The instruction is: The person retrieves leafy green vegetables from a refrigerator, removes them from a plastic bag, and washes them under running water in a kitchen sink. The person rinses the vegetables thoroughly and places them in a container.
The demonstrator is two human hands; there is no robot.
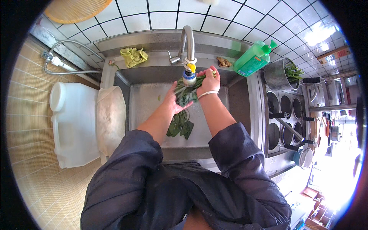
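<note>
Under the metal faucet (189, 46) with its blue and white spray head, a bunch of leafy greens (185, 95) spans both hands, and water appears to run over it. My right hand (210, 82), with a pale bangle at the wrist, is closed around the stems. My left hand (172, 99) cups the leafy side with fingers spread, touching the leaves. Leaves hang below the hands towards the bottom of the stainless steel sink (149, 126); whether they belong to the same bunch cannot be told.
A yellow-green cloth (133, 57), a ginger root (223, 62) and a green dish soap bottle (253, 59) are on the back ledge. Left stands a white plastic jug (76, 123) beside a pale cloth (111, 120). Right are a metal strainer basket (279, 74) holding greens and a multi-hole cooker (286, 123).
</note>
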